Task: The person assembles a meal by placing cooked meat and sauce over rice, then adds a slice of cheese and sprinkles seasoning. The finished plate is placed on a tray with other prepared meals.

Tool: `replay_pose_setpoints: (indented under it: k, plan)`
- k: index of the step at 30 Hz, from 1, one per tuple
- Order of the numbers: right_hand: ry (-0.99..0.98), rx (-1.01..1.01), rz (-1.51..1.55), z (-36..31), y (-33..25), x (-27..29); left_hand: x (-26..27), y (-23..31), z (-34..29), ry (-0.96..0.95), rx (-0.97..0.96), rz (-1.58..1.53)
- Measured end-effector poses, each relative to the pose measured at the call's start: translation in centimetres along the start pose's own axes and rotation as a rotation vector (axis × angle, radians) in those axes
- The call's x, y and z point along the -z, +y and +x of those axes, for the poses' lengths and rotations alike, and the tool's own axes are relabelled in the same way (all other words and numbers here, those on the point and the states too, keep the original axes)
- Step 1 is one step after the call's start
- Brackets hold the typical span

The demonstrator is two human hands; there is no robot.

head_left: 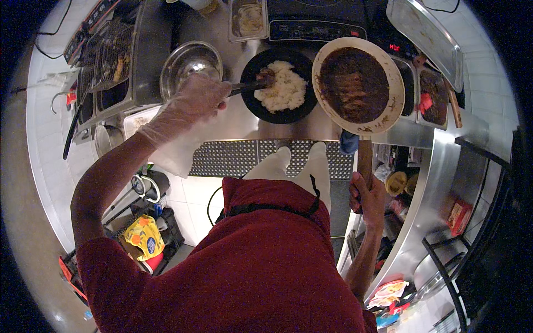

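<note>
My left hand, in a clear plastic glove, is closed around dark tongs. The tips of the tongs reach over the left side of a mound of white rice, where a dark brown piece of food shows. The rice lies in a round black bowl on the steel counter. My bare right hand grips the wooden handle of a pale frying pan. The pan is held just right of the bowl. Inside it are browned strips of meat in dark sauce.
Left of the bowl sits a steel mixing bowl, partly behind my left hand. A metal tray and an induction cooktop are behind. Food containers stand at the right. Open shelving lies below the counter's right side.
</note>
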State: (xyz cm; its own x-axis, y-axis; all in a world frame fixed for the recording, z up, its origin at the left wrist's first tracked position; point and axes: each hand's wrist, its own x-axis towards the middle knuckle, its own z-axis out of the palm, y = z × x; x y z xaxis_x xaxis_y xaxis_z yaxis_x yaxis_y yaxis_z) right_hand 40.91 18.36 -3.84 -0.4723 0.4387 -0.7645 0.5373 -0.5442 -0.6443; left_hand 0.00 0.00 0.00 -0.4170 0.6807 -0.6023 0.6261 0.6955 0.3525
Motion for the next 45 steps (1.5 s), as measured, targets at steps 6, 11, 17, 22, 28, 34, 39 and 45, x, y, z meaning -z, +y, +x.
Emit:
replay_pose_setpoints:
  k: [6,11,17,22,28,34,39,45]
  plan:
    - [-0.012,-0.009,-0.004,0.0,-0.1,-0.4,4.9,1.5,-2.4,-0.016,-0.121,0.143]
    - [0.035,0.012,-0.115,-0.5,-0.3,-0.7,6.7,0.2,-1.8,0.502,-0.631,0.416]
    - [0.054,-0.016,-0.072,-0.5,0.3,-1.0,9.0,1.1,1.4,0.397,-0.994,0.707]
    - [0.05,-0.014,0.001,-0.9,0.4,-1.4,9.7,2.4,3.6,0.366,-1.073,0.866]
    - [0.062,-0.025,-0.004,-1.1,1.1,-1.5,9.4,3.7,5.0,0.372,-1.208,0.956]
    - [0.07,-0.009,-0.02,-1.0,1.2,-1.4,8.5,5.0,3.2,0.125,-0.805,0.908]
    - [0.064,0.011,-0.039,-0.8,0.8,-1.5,7.2,2.6,1.2,0.382,-0.999,1.032]
    - [0.034,0.012,-0.032,-0.4,0.0,-1.5,5.8,1.5,1.2,0.382,-0.909,0.995]
